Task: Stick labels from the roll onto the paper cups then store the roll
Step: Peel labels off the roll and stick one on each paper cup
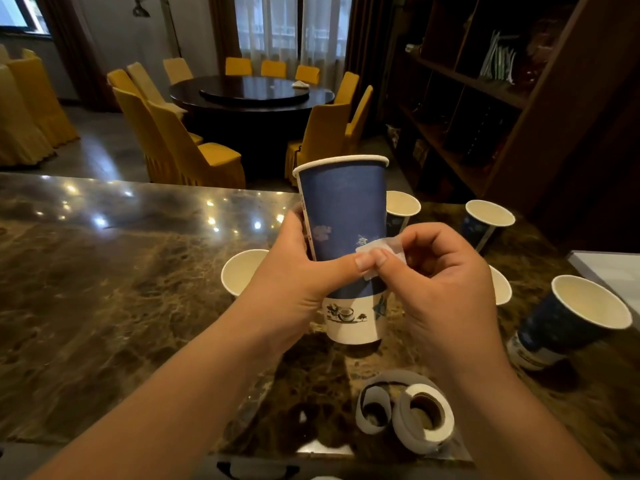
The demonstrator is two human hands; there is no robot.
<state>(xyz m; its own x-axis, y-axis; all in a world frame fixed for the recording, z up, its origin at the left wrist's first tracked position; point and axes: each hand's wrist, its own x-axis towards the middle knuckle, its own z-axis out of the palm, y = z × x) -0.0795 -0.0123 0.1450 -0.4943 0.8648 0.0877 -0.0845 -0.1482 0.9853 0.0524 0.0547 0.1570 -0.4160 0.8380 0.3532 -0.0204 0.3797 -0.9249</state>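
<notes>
My left hand (304, 268) grips a tall blue paper cup (344, 216), upright above the marble counter (104, 289). Its thumb presses one end of a small white label (381, 252) against the cup's side. My right hand (446, 282) pinches the label's other end beside the cup's right edge. The label roll (424, 415) lies on the counter near the front edge, with a loose curl of backing strip (372, 407) at its left.
Several more paper cups stand on the counter: one left of my hands (242, 271), two behind (401, 207) (485, 220), one at the right (571, 320) and one partly hidden (500, 284). A white box edge (609, 268) is far right. Wooden shelves (485, 98) rise behind.
</notes>
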